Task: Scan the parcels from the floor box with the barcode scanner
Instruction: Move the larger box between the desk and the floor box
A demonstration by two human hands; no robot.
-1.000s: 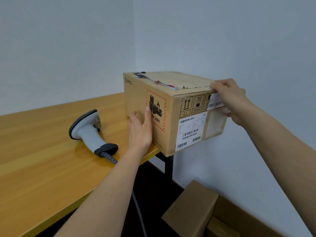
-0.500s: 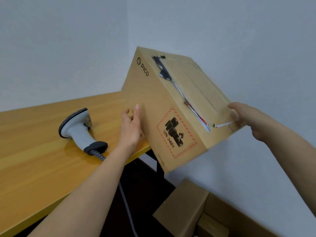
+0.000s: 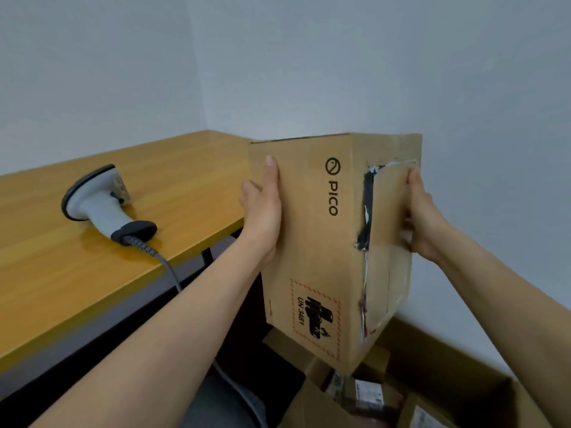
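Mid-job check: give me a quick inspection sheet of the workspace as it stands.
Surface: wooden table, glossy.
Job's things: PICO parcel held on end in the air; barcode scanner lying on the table; floor box open, more parcels inside.
Clutter: nothing seen.
Grips: left hand flat on the parcel's side; right hand holding the opposite side.
Cables: scanner cable drops over the table edge.
Surroundings: plain grey walls.
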